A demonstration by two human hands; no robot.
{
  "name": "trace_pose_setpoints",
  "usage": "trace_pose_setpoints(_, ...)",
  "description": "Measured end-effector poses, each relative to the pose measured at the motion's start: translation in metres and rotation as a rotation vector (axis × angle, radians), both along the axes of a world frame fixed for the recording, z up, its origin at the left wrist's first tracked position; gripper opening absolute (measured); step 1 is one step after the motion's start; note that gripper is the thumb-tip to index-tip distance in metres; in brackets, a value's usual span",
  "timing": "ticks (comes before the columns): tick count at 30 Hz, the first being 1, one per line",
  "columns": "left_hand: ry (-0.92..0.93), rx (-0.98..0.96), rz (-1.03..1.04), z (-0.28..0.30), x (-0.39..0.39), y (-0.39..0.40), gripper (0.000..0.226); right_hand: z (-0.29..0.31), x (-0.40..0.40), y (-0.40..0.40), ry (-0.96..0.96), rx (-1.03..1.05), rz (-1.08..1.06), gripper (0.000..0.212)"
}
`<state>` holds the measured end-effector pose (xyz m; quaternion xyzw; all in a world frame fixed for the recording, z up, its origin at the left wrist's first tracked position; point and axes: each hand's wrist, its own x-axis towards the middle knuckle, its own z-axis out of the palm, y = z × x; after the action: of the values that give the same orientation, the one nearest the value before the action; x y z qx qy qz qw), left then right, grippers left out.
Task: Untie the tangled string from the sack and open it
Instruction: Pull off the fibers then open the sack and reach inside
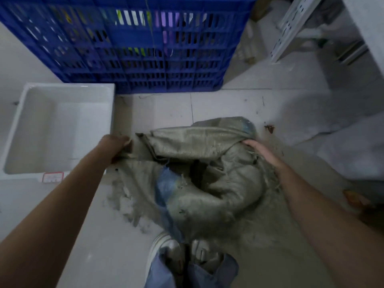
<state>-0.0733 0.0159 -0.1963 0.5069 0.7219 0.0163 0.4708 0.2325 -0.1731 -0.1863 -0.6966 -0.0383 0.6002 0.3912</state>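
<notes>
A white basin (58,129) stands at far left, touching the blue crate (128,44) behind it. The left hand (117,147) is clenched on the left edge of the sack (207,173), fingers curled around the fabric. The grey woven sack lies crumpled on the tiled floor (166,107), its mouth gaping. The right hand (262,154) grips the sack's right edge; fingers partly hidden in fabric. Frayed string (272,181) trails beneath that wrist.

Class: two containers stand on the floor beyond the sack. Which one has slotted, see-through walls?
The blue crate, at the top of the view. The white tub at left has solid, smooth walls.
</notes>
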Motion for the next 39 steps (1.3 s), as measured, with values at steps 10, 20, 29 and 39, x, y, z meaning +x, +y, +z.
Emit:
trace_pose_setpoints(10,0.416,0.679,-1.096,0.002,0.086,-0.066,0.054,0.037,0.000,0.039,-0.226,-0.088,0.204,0.017)
trace_pose_setpoints(20,0.439,0.760,-1.015,0.022,0.107,-0.052,0.026,0.074,-0.110,-0.003,-1.319,-0.271,0.696,0.071)
trace_pose_setpoints(29,0.133,0.592,-0.641,0.039,0.089,-0.034,0.032,-0.032,-0.068,-0.033,-0.864,-0.658,0.373,0.126)
trace_pose_setpoints(39,-0.578,-0.103,0.284,0.036,0.054,-0.005,0.054,-0.055,-0.036,-0.027,-0.307,-0.271,-0.231,0.022)
